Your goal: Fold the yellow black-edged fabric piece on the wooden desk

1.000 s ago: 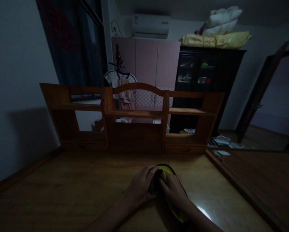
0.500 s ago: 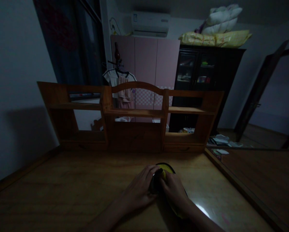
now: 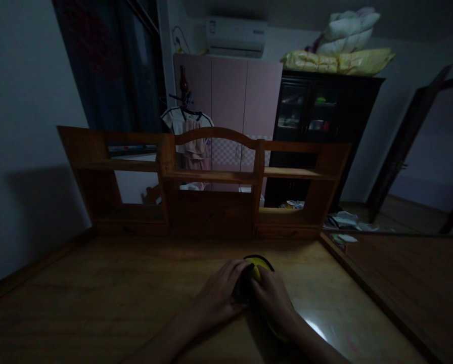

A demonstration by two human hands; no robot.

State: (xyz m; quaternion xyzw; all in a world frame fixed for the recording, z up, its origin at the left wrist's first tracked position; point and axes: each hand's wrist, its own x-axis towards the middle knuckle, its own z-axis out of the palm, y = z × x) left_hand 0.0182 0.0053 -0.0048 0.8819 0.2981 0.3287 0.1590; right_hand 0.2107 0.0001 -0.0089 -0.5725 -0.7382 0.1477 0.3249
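A yellow item with a black rim point(image 3: 262, 261), flat and rounded at its far end, lies on the wooden tabletop point(image 3: 143, 283) beneath my hands; its exact kind is too dim to make out. My left hand point(image 3: 223, 288) curls round a dark, rounded part point(image 3: 242, 287) at its left side. From the right, my right hand point(image 3: 274, 296) is closed on a yellow portion, thumb and fingers pressed together near a small black tip. The hands nearly meet. My right hand and forearm cover much of the yellow item.
A wooden shelf unit point(image 3: 211, 176) with small drawers stands along the desk's far edge. A raised wooden edge point(image 3: 366, 288) runs down the right side, and a wall point(image 3: 29, 202) borders the left. Light reflects off the tabletop near my right forearm.
Both hands stay in almost the same place on the yellow item. Only a very slight shift of the fingers and the view shows.
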